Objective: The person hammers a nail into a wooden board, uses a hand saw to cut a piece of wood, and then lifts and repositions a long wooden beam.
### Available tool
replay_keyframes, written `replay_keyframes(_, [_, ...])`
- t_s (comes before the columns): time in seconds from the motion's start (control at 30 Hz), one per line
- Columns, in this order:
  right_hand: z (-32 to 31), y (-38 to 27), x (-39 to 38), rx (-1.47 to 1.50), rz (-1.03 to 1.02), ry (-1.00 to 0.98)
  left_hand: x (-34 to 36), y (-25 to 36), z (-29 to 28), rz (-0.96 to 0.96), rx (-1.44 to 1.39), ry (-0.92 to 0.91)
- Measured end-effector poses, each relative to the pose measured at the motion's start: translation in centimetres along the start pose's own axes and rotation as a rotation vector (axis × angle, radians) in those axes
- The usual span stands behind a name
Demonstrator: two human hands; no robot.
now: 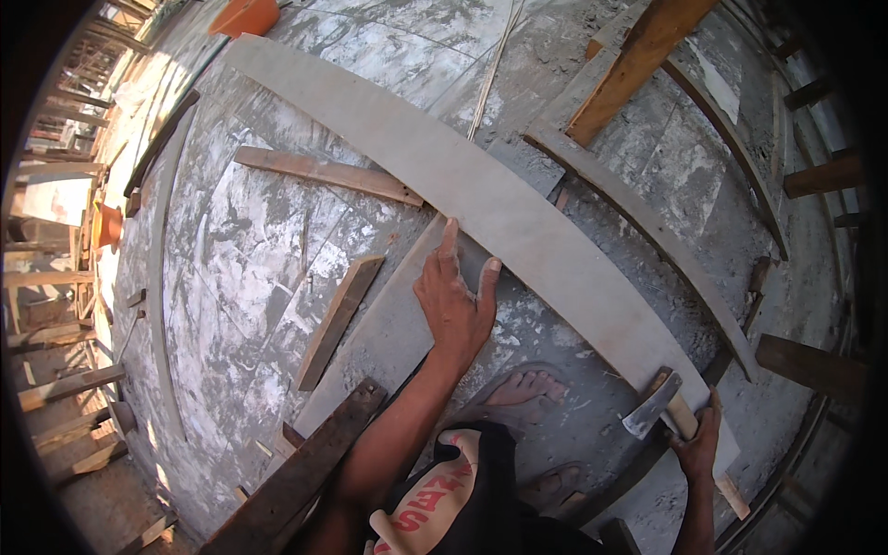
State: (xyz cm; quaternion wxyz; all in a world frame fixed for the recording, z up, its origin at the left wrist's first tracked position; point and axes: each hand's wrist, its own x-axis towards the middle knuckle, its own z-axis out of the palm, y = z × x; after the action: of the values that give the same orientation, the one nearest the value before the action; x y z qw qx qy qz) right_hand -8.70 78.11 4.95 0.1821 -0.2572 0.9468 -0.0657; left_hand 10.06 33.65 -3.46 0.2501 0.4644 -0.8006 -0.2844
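A long, flat grey board (518,213) runs slantwise from the far left to the near right, bowed by the lens. My left hand (453,301) is at its near edge, index finger and thumb stretched out and apart, holding nothing. The index fingertip reaches the board's edge. At the board's near right end, my right hand (700,444) is closed round the light wooden handle of a hatchet (654,405). The hatchet's metal head, with a flared blade, lies over the board's edge and points left. Part of the handle is hidden by my fingers.
Wooden pieces (339,324) and a short batten (324,174) lie left of the board on the dusty grey floor (240,240). A dark plank (305,472) is beside my left forearm. Curved-looking boards (647,231) and a brown beam (638,65) lie right. An orange bucket (245,16) stands far left.
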Motion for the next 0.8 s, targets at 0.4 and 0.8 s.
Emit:
replay_keyframes(0.4, [-0.9,-2.9,-2.3,-0.164,-0.056,0.109,1.4,0.1,-0.4,0.05,-0.075,0.017])
replay_keyframes(0.8, [4.1,-6.2,-8.5,-0.184,-0.08,-0.428,-7.3,18.3,-12.3,0.3,-0.742,-1.087])
